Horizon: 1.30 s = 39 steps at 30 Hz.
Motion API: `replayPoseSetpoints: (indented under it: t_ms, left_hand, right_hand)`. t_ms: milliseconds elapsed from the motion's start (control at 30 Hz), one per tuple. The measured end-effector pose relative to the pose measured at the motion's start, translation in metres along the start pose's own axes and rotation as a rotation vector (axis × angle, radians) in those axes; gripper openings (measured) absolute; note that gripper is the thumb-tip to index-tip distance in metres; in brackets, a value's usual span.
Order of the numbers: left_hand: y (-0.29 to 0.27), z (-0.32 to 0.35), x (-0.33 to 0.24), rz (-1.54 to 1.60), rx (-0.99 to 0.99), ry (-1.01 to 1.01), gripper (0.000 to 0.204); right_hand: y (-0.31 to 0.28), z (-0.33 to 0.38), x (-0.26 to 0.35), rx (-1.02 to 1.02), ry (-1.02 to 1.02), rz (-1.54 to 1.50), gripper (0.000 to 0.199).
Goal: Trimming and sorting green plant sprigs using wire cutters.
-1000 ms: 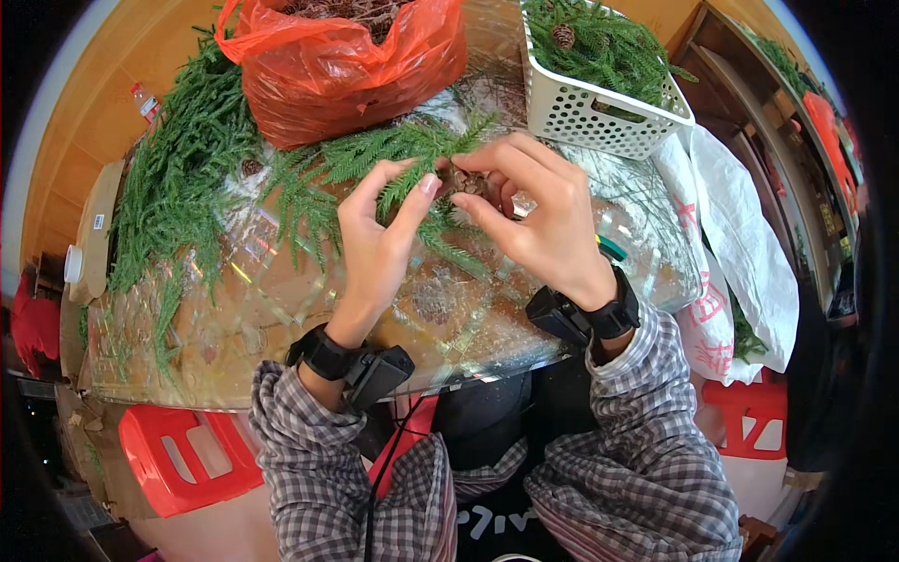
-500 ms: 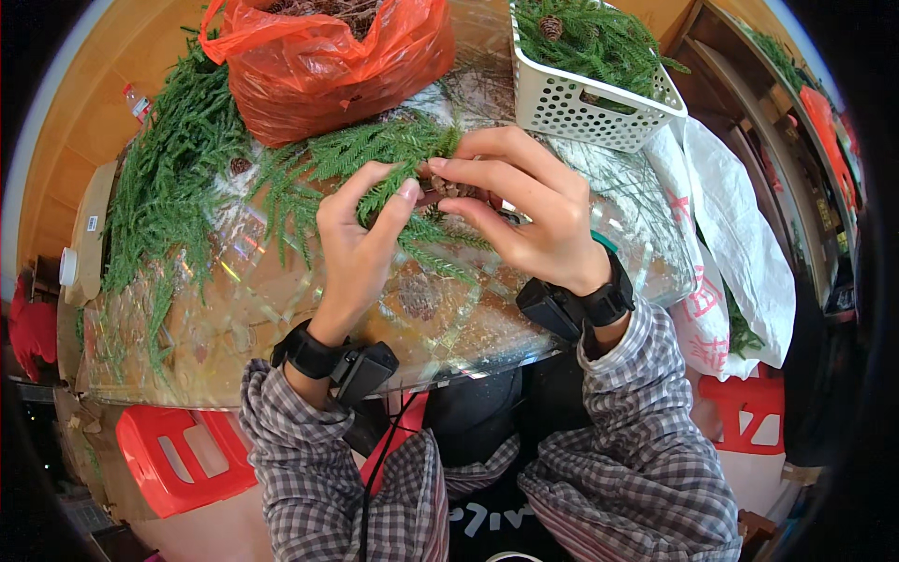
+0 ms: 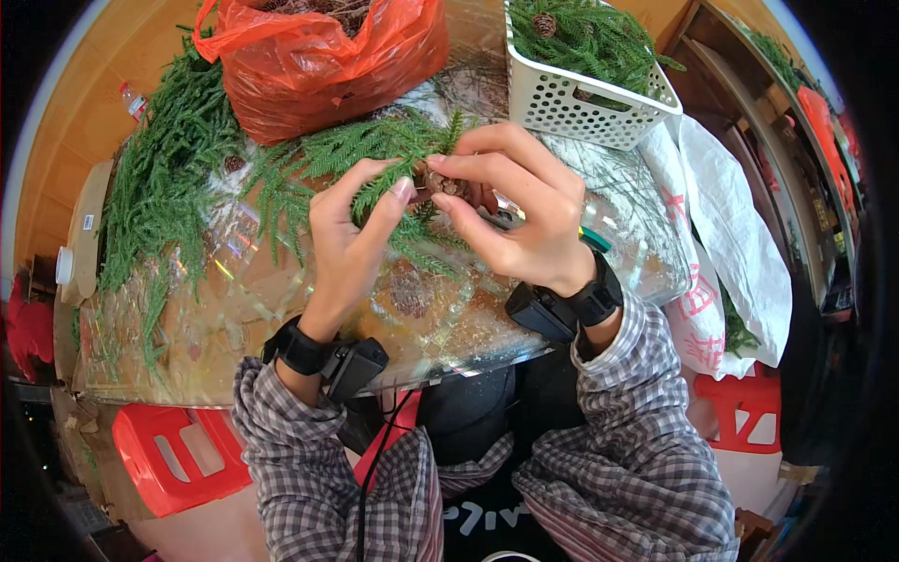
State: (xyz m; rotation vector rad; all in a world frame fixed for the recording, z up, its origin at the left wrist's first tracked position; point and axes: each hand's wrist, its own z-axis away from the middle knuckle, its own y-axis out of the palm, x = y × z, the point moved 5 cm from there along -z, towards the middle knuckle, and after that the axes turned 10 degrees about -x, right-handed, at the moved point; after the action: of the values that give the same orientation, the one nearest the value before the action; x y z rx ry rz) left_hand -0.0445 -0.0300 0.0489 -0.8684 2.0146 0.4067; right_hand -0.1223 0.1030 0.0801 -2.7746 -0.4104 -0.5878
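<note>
- Fingers (image 3: 382, 214) of the left hand (image 3: 339, 229) are closed, thumb against forefinger, on a green, feathery needled sprig (image 3: 398, 173).
- Those of the right hand (image 3: 538, 206) grip a small brown, scaly pine cone (image 3: 449, 183), thumb below, forefinger above.
- The cone sits just right of the left fingertips, between both hands and over a glossy, brown worktop (image 3: 473, 314); the right hand is nearer, in contact with it.
- The sprig's long axis slants up and rightward from the left thumb, its tip standing just beyond the cone. I cannot tell the cone's own axis, nor whether the two touch.
- Beyond stand a translucent red plastic bag (image 3: 328, 84) and a white perforated plastic basket (image 3: 604, 124); heaped green boughs (image 3: 164, 159) lie leftward.
</note>
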Motion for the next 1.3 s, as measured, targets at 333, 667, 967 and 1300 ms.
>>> replayPoseSetpoints:
  t_ms: [333, 667, 967, 1300]
  left_hand:
    - [0.000, -0.001, -0.002, -0.110, 0.062, 0.012, 0.018]
    - [0.004, 0.003, 0.003, 0.064, -0.018, -0.049, 0.020]
    - [0.004, 0.006, 0.000, -0.024, 0.055, -0.011, 0.020]
    - [0.004, 0.008, 0.008, 0.191, -0.010, -0.164, 0.019]
  right_hand:
    - [0.003, 0.000, -0.001, -0.003, -0.104, 0.004, 0.024]
    - [0.003, 0.000, 0.001, -0.010, -0.063, 0.046, 0.024]
    - [0.004, 0.001, 0.004, -0.043, -0.093, 0.047, 0.023]
    - [0.009, -0.002, 0.008, 0.003, 0.057, -0.012, 0.024]
